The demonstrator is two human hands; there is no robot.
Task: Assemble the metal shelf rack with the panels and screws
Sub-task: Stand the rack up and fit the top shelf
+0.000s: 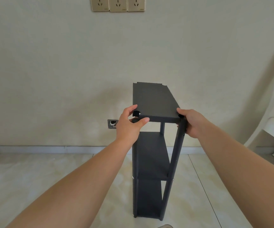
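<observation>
Rack (151, 162) is standing upright on the tile floor (50, 186), centre frame, close to the wall (67, 71) at 12 o'clock. Three tiers visible: bottom shelf, middle shelf (152, 155), top panel (152, 99). We judge the build mostly done and the top panel the step in hand.

Top panel is sitting on the posts but looks skewed: its far end swings toward 11 o'clock and doesn't line up with the shelves below. The near-left corner notch shows a gap. We'd call it not seated yet, screws for it probably outstanding; can't see any up there.

Grip: our left hand (129, 124) curls around the near-left corner, thumb along the front edge, fingers up by the notch. Our right hand (193, 123) wraps the near-right post (176, 152) just under the panel, thumb touching the panel corner.

Look: matte dark grey metal, round tube posts, flat panels. Small silver screw heads show at the middle-shelf joints and bottom left.
</observation>
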